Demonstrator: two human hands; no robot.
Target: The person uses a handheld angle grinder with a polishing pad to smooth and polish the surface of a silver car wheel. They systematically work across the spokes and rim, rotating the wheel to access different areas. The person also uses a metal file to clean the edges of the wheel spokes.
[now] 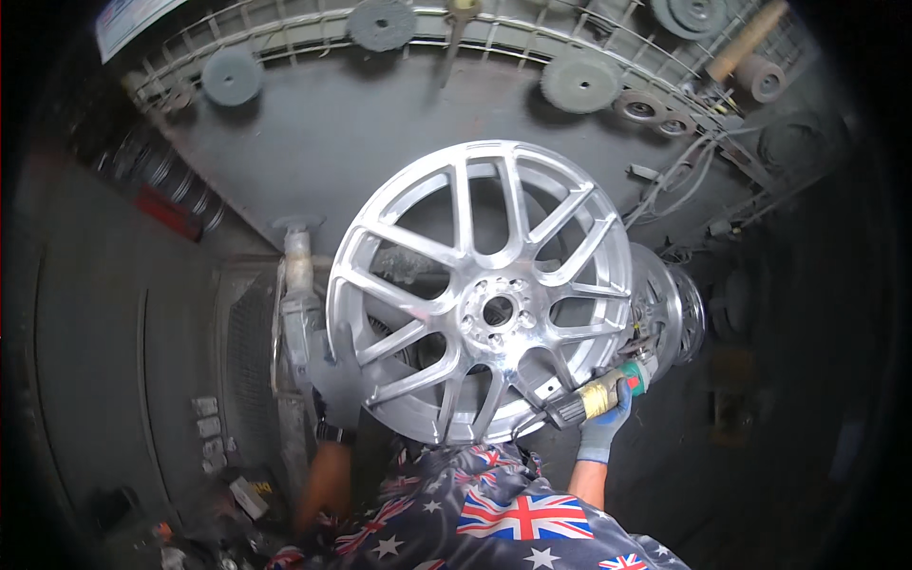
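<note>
A large silver alloy wheel (pixel 499 262) with paired spokes stands tilted in front of me. My right hand (pixel 605 418), in a blue and grey glove, is closed around an angle grinder (pixel 597 395) with a green, yellow and black body. The grinder's head is beside the wheel's lower right rim; what is fitted on it cannot be made out. My left hand (pixel 344 385) is a grey blur at the wheel's lower left rim, below a dark wristwatch (pixel 335 434). Its fingers are smeared, so their grip on the rim cannot be told.
More wheels (pixel 686 313) stand just behind on the right. Grinding discs (pixel 582 82) hang on a wire rack (pixel 494 43) along the far side. Pale cables (pixel 676 180) hang at the right. A metal post (pixel 299 261) rises left of the wheel, and dark wheels (pixel 171 180) stand far left.
</note>
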